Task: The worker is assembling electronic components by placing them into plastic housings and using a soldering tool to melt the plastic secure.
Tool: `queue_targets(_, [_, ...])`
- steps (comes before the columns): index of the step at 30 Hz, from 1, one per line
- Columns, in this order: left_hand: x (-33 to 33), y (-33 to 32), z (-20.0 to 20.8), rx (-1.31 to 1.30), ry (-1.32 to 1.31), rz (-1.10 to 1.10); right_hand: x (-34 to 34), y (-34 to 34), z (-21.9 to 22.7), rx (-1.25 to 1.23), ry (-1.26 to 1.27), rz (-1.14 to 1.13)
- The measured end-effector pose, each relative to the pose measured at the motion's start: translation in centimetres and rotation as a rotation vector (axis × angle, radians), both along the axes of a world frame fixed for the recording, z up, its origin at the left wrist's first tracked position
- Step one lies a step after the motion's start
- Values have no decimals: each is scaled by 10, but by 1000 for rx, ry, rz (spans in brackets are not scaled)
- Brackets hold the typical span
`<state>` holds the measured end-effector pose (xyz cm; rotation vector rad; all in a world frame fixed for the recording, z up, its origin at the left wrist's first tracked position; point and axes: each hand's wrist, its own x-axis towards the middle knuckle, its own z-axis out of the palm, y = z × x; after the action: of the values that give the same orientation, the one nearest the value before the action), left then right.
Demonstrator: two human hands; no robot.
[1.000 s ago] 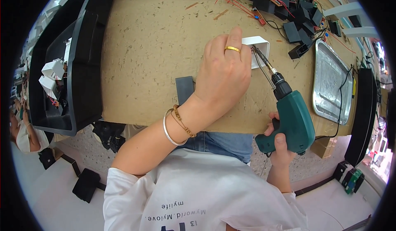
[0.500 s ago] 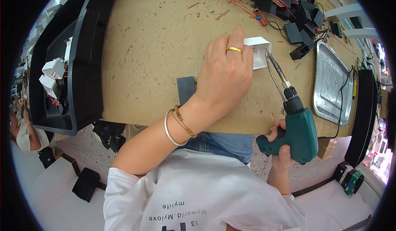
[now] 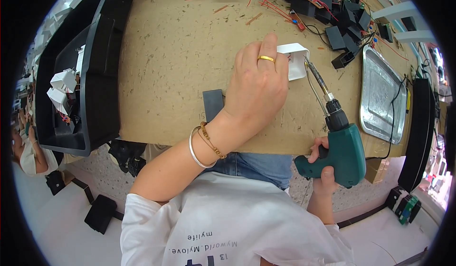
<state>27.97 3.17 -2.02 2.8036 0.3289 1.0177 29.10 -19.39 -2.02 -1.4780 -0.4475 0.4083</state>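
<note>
My left hand point(image 3: 259, 83) is closed on a small white plastic housing point(image 3: 298, 67), its open side showing at the right. The back of the hand hides the rest of the housing and whatever lies under the palm. A dark green pistol-shaped soldering gun point(image 3: 346, 154) is in my right hand point(image 3: 326, 179), fingers round its handle near the trigger. Its metal tip point(image 3: 308, 61) and thin feed tube reach the right wall of the housing; exact contact is too small to tell. A flat black box point(image 3: 213, 103) lies beside my left wrist.
A deep black crate point(image 3: 99, 85) stands left, with white housings point(image 3: 64, 80) inside. At the back right is a pile of black boxes point(image 3: 336, 38) with red wires and small boards. A metal tray point(image 3: 382, 99) with a black cable across it sits right.
Both hands keep their hold, and the soldering tip stays at the housing's right wall. The whole view has shifted only slightly.
</note>
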Motion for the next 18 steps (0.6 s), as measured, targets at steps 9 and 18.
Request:
queue_targets(9, [0,0,0,-33,-15,4,0,4,4,-67,-13,33])
queue_targets(18, [2,1,-2,33,-24,10,1,12,8,-105,-16,17])
